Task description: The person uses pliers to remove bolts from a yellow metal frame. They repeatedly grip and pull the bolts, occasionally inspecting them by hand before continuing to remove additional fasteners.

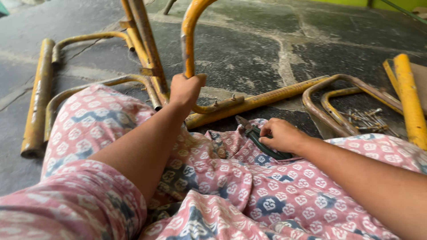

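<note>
Pliers (262, 141) lie on the patterned cloth (267, 191) under the right hand (280, 134), fingers seemingly curled around their handles, while the left hand (186, 89) grips a yellow tube (189, 40).

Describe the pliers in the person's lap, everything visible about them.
The pliers lie on the pink patterned cloth over the person's lap, slanting from upper left to lower right. The dark metal nose points up-left toward the yellow metal tube on the stone floor; whether it is open cannot be told. The handles look sleeved in dark green, probably plastic. The right hand rests over the handles, fingers curled on them, hiding their middle. The left hand is apart, gripping a curved yellow tube.
</note>
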